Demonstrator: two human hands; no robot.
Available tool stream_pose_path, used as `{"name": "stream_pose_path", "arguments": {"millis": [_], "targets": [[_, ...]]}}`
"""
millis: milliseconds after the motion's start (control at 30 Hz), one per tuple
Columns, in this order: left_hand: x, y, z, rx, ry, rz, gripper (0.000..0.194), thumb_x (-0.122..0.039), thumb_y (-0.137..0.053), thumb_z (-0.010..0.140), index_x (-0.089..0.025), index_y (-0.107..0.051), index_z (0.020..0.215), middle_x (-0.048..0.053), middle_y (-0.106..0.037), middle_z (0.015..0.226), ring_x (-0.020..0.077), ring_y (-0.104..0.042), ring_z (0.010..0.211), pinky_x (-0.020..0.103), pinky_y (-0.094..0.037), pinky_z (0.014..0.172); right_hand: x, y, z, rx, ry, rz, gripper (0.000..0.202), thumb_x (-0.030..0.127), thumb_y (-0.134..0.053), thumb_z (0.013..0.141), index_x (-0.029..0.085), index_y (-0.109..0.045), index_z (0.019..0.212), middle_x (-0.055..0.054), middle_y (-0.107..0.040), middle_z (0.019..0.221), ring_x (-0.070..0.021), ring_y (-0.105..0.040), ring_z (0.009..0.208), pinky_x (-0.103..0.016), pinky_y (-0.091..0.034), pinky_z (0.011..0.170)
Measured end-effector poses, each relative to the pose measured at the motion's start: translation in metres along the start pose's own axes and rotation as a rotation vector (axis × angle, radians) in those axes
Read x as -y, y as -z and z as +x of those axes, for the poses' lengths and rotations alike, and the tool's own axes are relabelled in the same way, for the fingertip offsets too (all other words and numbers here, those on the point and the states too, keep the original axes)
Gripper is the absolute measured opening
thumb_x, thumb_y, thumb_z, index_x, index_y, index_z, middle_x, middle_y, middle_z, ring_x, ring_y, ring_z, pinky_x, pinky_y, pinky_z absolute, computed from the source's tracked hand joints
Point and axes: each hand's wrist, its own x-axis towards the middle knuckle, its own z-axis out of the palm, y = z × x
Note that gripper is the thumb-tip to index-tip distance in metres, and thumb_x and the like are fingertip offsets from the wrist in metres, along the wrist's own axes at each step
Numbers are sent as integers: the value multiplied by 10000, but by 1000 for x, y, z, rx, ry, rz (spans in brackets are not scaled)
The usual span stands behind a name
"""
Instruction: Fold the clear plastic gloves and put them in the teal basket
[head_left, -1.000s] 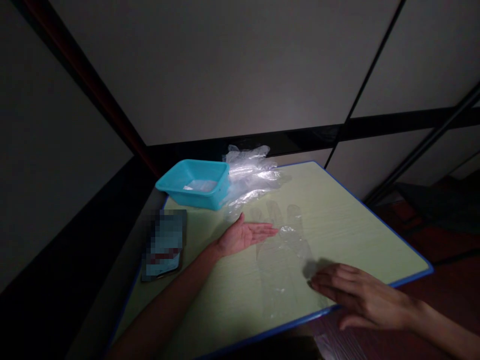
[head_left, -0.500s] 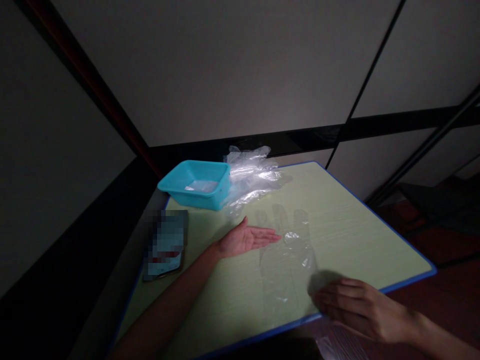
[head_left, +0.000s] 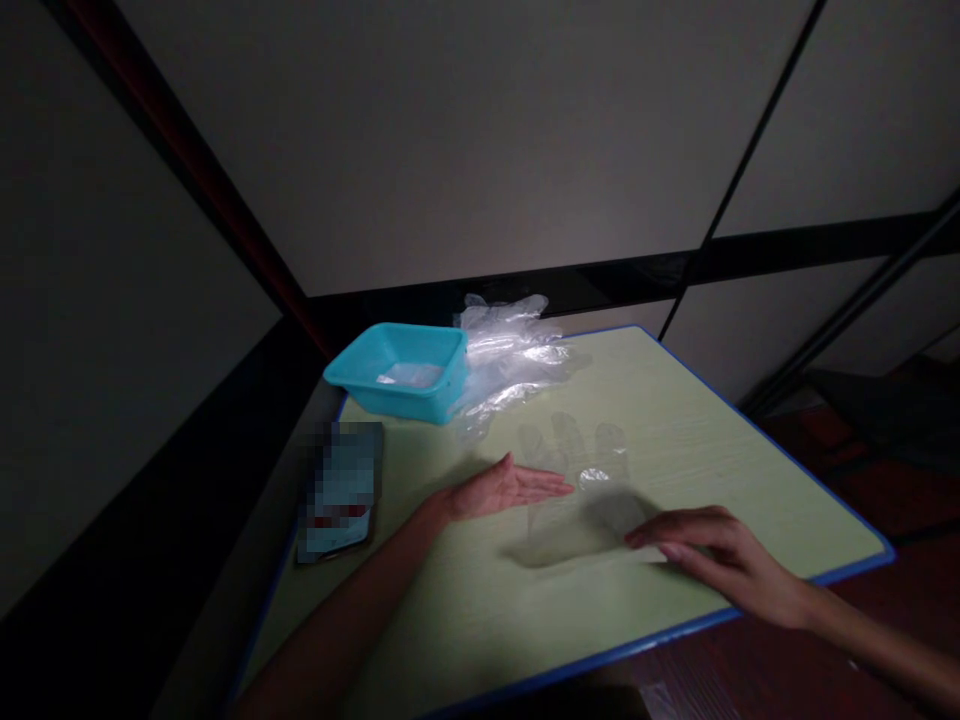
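A clear disposable plastic glove [head_left: 596, 480] lies on the pale yellow-green table, its fingers pointing toward the wall. My left hand [head_left: 510, 488] rests on its edge at the glove's left side, fingers stretched out straight and their tips over the film. At the lower right, my right hand [head_left: 712, 550] pinches the cuff edge between thumb and fingers. That cuff is lifted and folded up toward the glove's fingers, somewhat smeared by motion. Behind my left hand, a pile of more clear plastic gloves [head_left: 510, 355] spreads beside a turquoise basket.
The turquoise plastic basket [head_left: 405, 400] stands at the table's back left with a whitish item inside. Nearer, by the left edge, lies a flat phone-like object [head_left: 349, 490], partly pixelated. Blue edging [head_left: 810, 490] rims the table. A wall of panels [head_left: 487, 150] rises behind.
My right hand has moved from the table's front edge up and inward, bringing the glove's cuff with it. The cuff lay flat before and is now folded up. My left hand stays outstretched.
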Motion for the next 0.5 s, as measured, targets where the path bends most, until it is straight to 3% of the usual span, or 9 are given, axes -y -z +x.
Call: {"name": "stream_pose_path", "arguments": {"millis": [167,267,367,500], "targets": [[-11,-10,-4,41,-16,194,830,-703,-407,707,-99,-401,1277,142,-338,1357,285,-259,1269,399,-175,1036,-3,4,18,-138,-134,155,295,345,-457,852,178,-700,852,-61,-698,801,-194,-643,759,-281,-506,664],[-17,-20,-6,30,1,453,834,-681,-506,658,-168,-370,1300,106,-333,1369,292,-286,1255,407,-203,1021,-2,6,25,-210,-154,217,282,349,-476,842,184,-704,837,-62,-702,819,-195,-647,765,-287,-505,684],[-20,-32,-6,-54,16,765,673,-533,-562,728,-234,-366,1299,59,-364,1359,255,-332,1237,388,-213,1020,-1,6,23,-232,-99,164,259,312,-471,849,194,-701,855,-63,-703,832,-189,-651,758,-276,-511,670],[-20,-45,-4,-45,-9,898,373,-313,-354,904,-267,-407,1270,17,-396,1341,169,-351,1231,339,-243,1016,-13,4,8,-153,127,-20,226,251,-553,803,212,-652,1003,-70,-682,944,-192,-638,841,-272,-517,705]]}}
